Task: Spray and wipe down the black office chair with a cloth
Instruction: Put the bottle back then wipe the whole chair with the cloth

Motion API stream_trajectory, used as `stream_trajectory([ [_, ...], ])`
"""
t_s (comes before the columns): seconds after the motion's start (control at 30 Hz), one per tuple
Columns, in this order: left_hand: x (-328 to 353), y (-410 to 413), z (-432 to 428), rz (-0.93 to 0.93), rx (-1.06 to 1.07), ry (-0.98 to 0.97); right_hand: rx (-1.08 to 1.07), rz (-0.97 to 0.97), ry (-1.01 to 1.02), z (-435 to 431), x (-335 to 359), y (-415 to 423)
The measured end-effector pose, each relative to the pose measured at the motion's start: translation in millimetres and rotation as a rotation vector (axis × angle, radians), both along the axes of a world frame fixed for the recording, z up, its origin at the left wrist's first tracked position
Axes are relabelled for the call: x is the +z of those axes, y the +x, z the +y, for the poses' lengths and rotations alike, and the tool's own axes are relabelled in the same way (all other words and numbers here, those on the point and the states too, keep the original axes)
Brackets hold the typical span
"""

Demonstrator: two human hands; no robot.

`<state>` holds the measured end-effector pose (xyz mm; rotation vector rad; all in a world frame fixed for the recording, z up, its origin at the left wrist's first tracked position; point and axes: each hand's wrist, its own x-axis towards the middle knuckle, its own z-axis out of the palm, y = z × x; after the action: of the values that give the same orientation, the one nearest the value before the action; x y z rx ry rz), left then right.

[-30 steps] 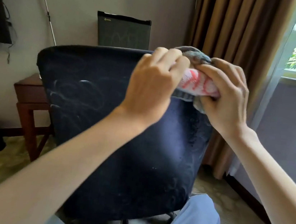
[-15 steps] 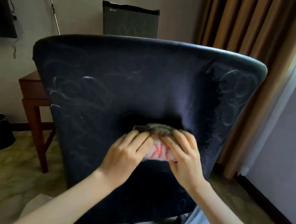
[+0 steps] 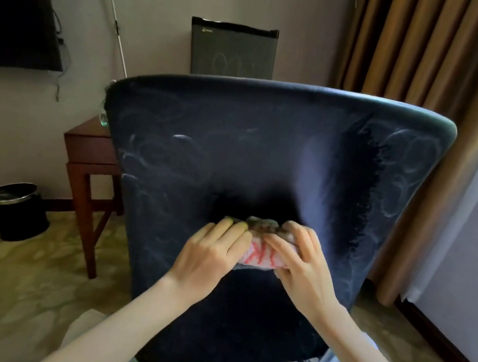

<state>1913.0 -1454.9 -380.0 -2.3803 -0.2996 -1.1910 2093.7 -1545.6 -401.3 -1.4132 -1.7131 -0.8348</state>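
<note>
The black office chair (image 3: 265, 160) fills the middle of the view, its backrest turned toward me and marked with pale circular smears. A folded cloth (image 3: 258, 253), white with red lettering and a grey upper edge, is pressed flat against the lower middle of the backrest. My left hand (image 3: 213, 253) holds the cloth's left side and my right hand (image 3: 299, 264) holds its right side, fingers curled over it. A darker patch shows on the fabric just above the cloth. No spray bottle is in view.
A wooden side table (image 3: 89, 155) stands left of the chair, with a black waste bin (image 3: 18, 209) on the floor further left. A small dark fridge (image 3: 232, 49) sits behind the chair. Brown curtains (image 3: 430, 54) hang at the right. A wall-mounted screen (image 3: 15, 2) is at upper left.
Both hands carried the cloth from the chair's top right edge down to the lower middle of the backrest. Over the last half second they have barely moved.
</note>
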Motion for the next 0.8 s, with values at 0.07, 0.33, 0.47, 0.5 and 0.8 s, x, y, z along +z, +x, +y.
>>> stream_trajectory([
  [0.07, 50, -20, 2, -0.107, 0.038, 0.055, 0.029, -0.068, 0.125, 7, 61, -18],
  [0.33, 182, -111, 15, -0.343, 0.163, 0.134, -0.016, -0.248, 0.444, 34, 209, -118],
  [0.47, 130, -115, 38, -0.323, 0.17, 0.071, 0.021, -0.307, 0.423, 52, 164, -112],
  [0.5, 110, -111, 43, -0.313, 0.185, 0.044, 0.032, -0.324, 0.392, 56, 143, -107],
  [0.8, -74, -87, 55, -0.092, 0.152, -0.24, 0.018, -0.312, 0.095, 68, -58, -79],
])
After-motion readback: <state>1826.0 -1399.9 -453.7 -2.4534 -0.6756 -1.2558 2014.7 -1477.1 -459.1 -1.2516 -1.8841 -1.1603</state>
